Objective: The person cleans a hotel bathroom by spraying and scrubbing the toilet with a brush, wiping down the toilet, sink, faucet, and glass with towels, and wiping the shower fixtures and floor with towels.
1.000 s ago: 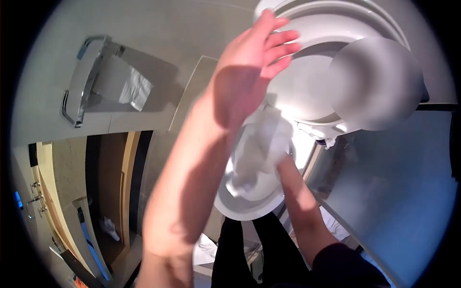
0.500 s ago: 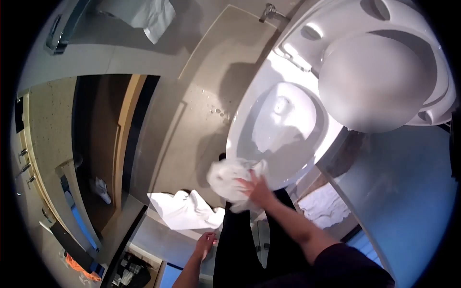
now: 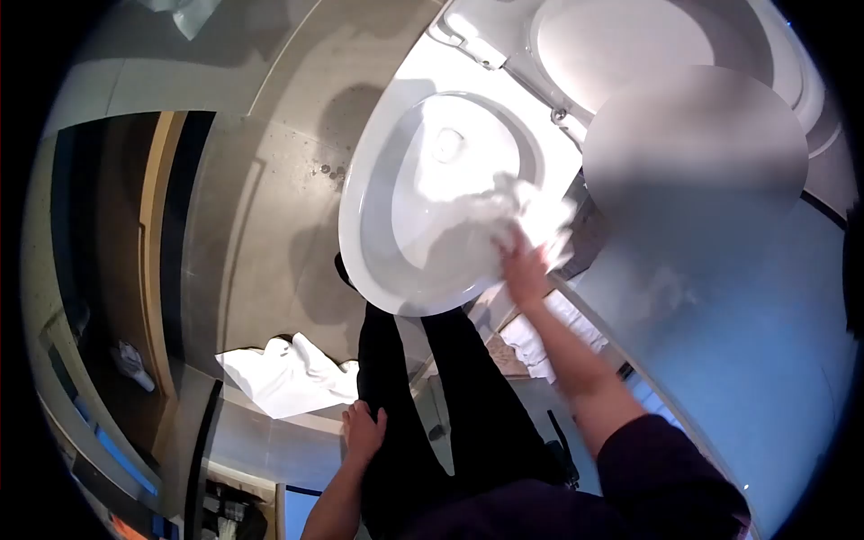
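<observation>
A crumpled white cloth (image 3: 543,214) is in my right hand (image 3: 524,268), over the right side of the rim of the white toilet bowl (image 3: 364,261). Motion smears the cloth and my fingertips. The seat and lid (image 3: 621,40) stand raised behind the bowl. Low beside my left leg, my left hand (image 3: 364,432) has its fingers partly curled, the thumb apart, and nothing shows in it.
A white towel (image 3: 292,373) lies on the floor at the left, and another white cloth (image 3: 553,333) lies right of my legs. A glass panel (image 3: 711,306) stands at the right. An open doorway (image 3: 112,270) is at the far left.
My right hand has carried the cloth from the bowl's front left edge to its right side. My left hand, raised high a second ago, is low by my leg. The view has shifted, too.
</observation>
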`<move>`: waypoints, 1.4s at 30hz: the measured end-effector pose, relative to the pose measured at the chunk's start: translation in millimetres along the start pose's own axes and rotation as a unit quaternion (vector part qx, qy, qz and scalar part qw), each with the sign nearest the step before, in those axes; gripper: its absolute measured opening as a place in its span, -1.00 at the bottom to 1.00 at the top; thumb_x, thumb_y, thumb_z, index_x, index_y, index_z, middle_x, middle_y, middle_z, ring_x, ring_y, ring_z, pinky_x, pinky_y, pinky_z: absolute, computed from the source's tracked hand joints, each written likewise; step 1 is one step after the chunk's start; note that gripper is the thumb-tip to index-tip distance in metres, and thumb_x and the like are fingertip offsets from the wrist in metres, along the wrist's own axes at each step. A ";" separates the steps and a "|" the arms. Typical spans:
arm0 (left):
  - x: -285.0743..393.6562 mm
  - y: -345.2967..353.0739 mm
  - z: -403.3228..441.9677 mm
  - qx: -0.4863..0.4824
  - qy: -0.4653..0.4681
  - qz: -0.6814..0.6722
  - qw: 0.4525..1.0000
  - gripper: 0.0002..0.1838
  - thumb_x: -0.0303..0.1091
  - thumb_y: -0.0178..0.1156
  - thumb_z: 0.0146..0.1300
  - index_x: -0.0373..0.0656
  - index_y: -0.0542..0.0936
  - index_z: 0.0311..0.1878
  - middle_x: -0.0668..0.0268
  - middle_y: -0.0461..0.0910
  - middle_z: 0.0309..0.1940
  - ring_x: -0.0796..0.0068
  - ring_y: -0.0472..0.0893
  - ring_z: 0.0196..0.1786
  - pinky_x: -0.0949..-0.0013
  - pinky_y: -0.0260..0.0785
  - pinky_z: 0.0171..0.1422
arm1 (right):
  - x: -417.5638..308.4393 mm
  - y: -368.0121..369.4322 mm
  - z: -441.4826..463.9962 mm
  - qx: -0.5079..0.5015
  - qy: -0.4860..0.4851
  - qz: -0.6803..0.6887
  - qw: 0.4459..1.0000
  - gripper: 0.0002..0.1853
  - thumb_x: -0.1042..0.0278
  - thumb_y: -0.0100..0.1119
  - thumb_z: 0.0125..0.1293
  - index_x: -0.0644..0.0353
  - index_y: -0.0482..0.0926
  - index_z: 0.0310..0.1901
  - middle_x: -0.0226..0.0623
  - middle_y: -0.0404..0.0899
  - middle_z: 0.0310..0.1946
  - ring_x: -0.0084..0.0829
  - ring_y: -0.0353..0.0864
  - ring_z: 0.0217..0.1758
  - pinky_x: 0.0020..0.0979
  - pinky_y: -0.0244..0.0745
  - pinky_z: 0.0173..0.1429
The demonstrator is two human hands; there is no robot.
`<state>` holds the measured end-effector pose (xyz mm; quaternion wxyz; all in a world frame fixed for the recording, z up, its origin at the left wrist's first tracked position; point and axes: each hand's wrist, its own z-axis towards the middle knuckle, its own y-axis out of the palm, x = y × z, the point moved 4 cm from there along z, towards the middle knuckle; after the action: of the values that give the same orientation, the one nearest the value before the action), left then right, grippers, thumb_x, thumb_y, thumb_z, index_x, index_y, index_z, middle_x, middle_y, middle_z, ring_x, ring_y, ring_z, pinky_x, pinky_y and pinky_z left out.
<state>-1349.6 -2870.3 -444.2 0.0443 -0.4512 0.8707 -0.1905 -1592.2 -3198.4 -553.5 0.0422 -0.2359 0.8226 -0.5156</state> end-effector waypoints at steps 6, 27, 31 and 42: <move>12.4 -5.9 6.1 -0.011 -0.027 0.039 0.999 -0.48 -0.03 0.08 0.06 -0.33 0.34 -0.12 0.01 0.44 -0.15 0.03 0.36 0.00 0.10 0.25 0.07 | -142.8 -0.9 -83.6 -0.068 0.094 0.498 0.860 -0.47 0.35 0.15 -0.12 -0.08 0.41 0.02 -0.08 0.20 0.11 0.00 0.36 0.03 -0.13 0.28 0.07; 12.5 -3.1 8.0 0.122 -0.027 -0.006 0.992 -0.55 -0.06 0.11 0.02 -0.31 0.33 -0.27 -0.01 0.48 -0.36 0.02 0.42 -0.18 0.08 0.27 -0.05 | -132.2 -161.1 209.0 0.164 -0.028 0.395 0.904 -0.68 0.47 0.02 0.02 0.32 0.45 -0.13 0.15 0.25 0.07 0.02 0.37 0.00 -0.09 0.20 0.16; 9.4 1.9 7.2 0.142 -0.038 -0.014 0.989 -0.55 -0.05 0.11 0.02 -0.29 0.32 -0.26 0.02 0.49 -0.36 0.04 0.43 -0.19 0.10 0.28 -0.06 | -114.4 -286.6 159.8 0.209 -0.250 0.333 0.885 -0.54 0.62 0.07 -0.22 0.04 0.49 -0.16 -0.17 0.25 0.14 -0.08 0.30 0.09 -0.09 0.10 0.22; 19.7 23.9 6.8 0.170 -0.075 -0.043 0.982 -0.60 -0.12 0.08 0.03 -0.28 0.32 -0.26 0.04 0.49 -0.37 0.05 0.44 -0.22 0.11 0.26 -0.04 | -54.2 -303.8 232.9 0.366 -0.260 -0.282 0.848 -0.59 0.20 0.00 0.13 -0.10 0.38 0.07 -0.33 0.23 0.17 -0.22 0.18 0.25 -0.07 0.11 0.21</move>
<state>-1377.9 -2875.7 -457.5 0.1775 -0.4871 0.7996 -0.3030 -1366.7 -3476.4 -407.4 0.1904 -0.5507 0.4317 -0.6886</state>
